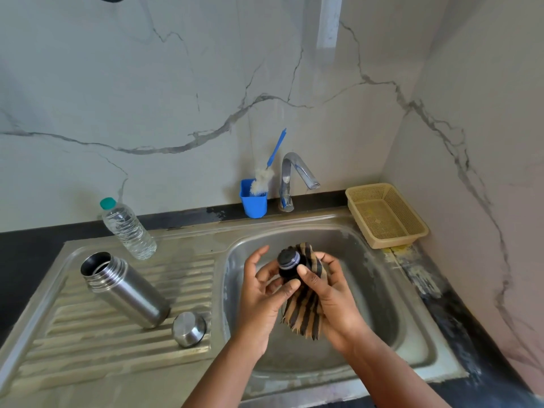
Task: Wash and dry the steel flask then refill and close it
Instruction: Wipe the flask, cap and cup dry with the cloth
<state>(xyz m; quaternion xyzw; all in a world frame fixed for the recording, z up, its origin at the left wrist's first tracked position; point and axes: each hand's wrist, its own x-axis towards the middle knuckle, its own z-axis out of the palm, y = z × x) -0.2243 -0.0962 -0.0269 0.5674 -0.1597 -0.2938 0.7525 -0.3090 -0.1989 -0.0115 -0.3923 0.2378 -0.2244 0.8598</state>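
The steel flask [125, 290] stands open on the ribbed drainboard [88, 340], left of the basin. Its steel outer cap [189, 329] rests beside its base. Over the sink basin [379, 293] my left hand [262, 298] and my right hand [326, 293] together hold the flask's black inner stopper [289, 265]. A tan-and-black striped cloth [304, 313] wraps behind and under the stopper, gripped in my right hand. My right thumb presses on the stopper's side.
A clear water bottle with a teal cap [128, 229] stands at the back of the drainboard. A blue cup with a bottle brush [253, 198] sits by the tap [290, 181], which is not running. A beige mesh basket [385, 214] sits at back right.
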